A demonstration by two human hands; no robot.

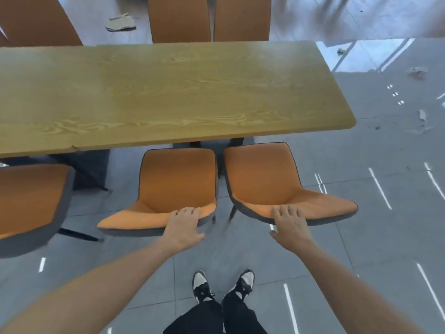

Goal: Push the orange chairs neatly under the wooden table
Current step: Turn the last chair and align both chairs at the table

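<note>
A long wooden table (168,92) runs across the view. Two orange chairs stand on its near side, seats facing the table. My left hand (184,225) grips the top of the backrest of the middle chair (178,179), fingers curled over the edge. My right hand (290,222) grips the backrest top of the right chair (262,174) the same way. Both seats' front edges sit at the table's near edge. A third orange chair (31,201) stands at the left, further out from the table.
Three more orange chair backs (179,18) show beyond the table's far side. A torn piece of cardboard (121,22) lies on the grey tiled floor (385,213) behind. My shoes (224,283) stand just behind the two chairs.
</note>
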